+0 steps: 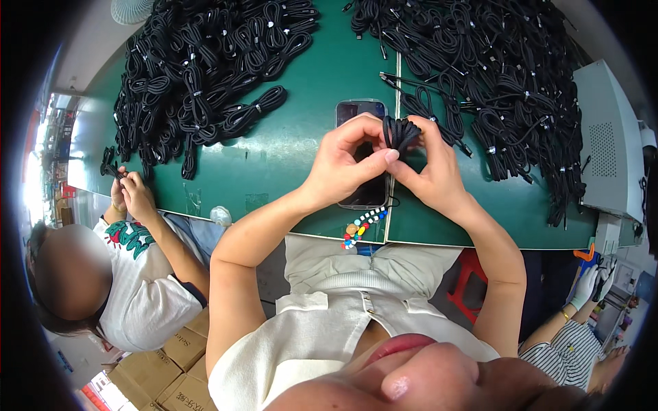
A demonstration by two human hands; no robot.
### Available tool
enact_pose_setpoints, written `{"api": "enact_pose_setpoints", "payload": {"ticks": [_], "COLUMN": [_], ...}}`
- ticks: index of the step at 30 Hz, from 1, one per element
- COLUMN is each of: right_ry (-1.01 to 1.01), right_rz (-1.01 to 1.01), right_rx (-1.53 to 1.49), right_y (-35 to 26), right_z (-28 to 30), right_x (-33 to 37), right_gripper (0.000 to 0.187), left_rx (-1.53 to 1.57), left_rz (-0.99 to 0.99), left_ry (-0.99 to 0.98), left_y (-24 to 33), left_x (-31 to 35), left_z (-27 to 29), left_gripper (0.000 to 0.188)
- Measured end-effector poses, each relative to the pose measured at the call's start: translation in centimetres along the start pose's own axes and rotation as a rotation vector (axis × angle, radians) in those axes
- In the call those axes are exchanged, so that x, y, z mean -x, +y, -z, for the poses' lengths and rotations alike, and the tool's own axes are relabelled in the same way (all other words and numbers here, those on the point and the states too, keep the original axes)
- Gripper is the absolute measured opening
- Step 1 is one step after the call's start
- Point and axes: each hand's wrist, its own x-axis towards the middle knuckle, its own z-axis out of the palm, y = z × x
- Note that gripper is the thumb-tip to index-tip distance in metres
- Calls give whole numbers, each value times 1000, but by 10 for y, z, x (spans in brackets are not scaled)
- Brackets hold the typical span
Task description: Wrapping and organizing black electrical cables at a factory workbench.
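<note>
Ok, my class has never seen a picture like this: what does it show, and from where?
There is no machine, just a bare-handed person. The camera sits on that person's head, looking down; its fisheye lens bends straight edges. The left hand and right hand together hold a bundle of black cable. On the green table lie a left heap and a right heap of similar bundles, a phone partly hidden by the hands, and a string of beads. A co-worker's hands at the left hold dark cable.

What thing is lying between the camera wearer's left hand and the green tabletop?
A smartphone: in the head view, it lies on the green tabletop, partly hidden by the left hand.
</note>
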Motion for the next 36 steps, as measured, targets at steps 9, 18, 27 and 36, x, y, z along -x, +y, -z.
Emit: {"api": "enact_pose_setpoints", "payload": {"ticks": [9,18,27,36], "right_ry": [167,-33,-60,-72], "right_rz": [-53,-216,-77,124], "right_rx": [-297,-542,-285,-267], "right_y": [0,2,0,12], "right_z": [2,23,17,17], "right_x": [5,-2,-5,-2], "right_gripper": [26,19,39,36], "left_rx": [126,314,243,394], "left_rz": [177,345,412,442], "left_ry": [71,8,-34,-116], "left_y": [4,-2,-9,-9], "left_x": [0,-2,2,0], "left_z": [-10,-3,-6,6], "left_gripper": [18,23,33,37]}}
